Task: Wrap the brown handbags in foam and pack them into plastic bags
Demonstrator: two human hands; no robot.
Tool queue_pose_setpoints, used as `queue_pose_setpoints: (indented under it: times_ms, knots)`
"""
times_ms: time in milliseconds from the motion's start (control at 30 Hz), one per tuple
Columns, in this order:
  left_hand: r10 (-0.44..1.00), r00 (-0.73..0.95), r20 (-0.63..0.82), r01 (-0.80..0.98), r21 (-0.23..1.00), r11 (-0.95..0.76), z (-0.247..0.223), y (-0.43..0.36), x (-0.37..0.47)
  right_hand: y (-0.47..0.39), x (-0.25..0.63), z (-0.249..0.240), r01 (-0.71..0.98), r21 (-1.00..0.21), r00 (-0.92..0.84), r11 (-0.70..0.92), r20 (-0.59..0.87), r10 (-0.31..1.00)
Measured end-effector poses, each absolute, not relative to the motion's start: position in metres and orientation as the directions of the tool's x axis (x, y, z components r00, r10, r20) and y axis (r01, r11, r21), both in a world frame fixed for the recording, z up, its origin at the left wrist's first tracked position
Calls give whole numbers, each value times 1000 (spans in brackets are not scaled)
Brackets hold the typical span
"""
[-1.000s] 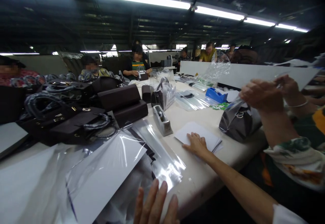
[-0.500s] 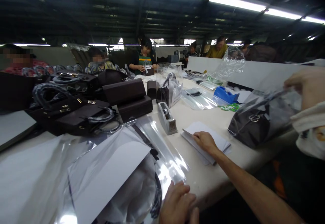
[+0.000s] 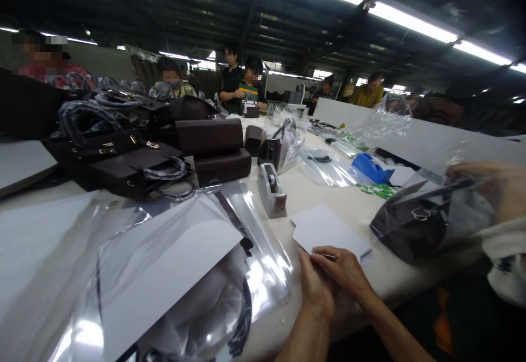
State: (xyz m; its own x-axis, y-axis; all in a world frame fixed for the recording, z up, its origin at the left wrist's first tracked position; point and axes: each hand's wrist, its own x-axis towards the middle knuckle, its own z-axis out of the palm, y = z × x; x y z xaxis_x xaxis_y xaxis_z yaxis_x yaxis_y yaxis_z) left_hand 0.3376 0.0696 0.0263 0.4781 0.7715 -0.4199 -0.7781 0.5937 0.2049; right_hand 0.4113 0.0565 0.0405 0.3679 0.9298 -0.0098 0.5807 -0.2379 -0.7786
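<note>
- Close to the table's front edge, a small stack of white sheets (image 3: 329, 228) lies flat on the pale tabletop (image 3: 337, 195), its far corners spread slightly out of line.
- Right at the stack's near side are both hands. The left hand (image 3: 315, 282) comes up from below with its fingers pointing at the stack; the right hand (image 3: 343, 269) reaches over from the right, fingers bent toward the left one's fingertips. Whether either grips a sheet's edge between the fingers, I cannot tell.
- Just beyond the stack, to the left, stands a grey tape dispenser (image 3: 271, 192), apart from the paper. A strip of tabletop shows between them, and a wider one runs back toward a blue tape dispenser (image 3: 372, 168).
- To the left, glossy clear plastic (image 3: 269, 282) borders the working space, with a large white sheet (image 3: 168, 269) beside it.
- To the right, near the front edge, sits a dark bag (image 3: 411, 230) in clear film, a co-worker's hand (image 3: 507, 187) at its upper part.
- Farther back on the left, dark handbags (image 3: 123, 159) crowd together.
</note>
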Motion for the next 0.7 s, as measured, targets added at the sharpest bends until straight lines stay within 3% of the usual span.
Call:
queue_pose_setpoints:
  times_ms: [333,500,600,700]
  knots:
    - [734,563,-379,-709,234,665,24,71,330,62,425,49,537,-822,240,-190,-67,969]
    - [757,508,-411,-636,413,652,22,68,331,60,426,51,532,-835,144,-142,-76,987]
    - [799,393,-455,-589,542,599,14,72,336,61,420,47,727,-674,213,-135,35,976]
    - [817,319,-481,-545,612,573,11,83,345,61,424,52,938,-274,294,-210,314,903]
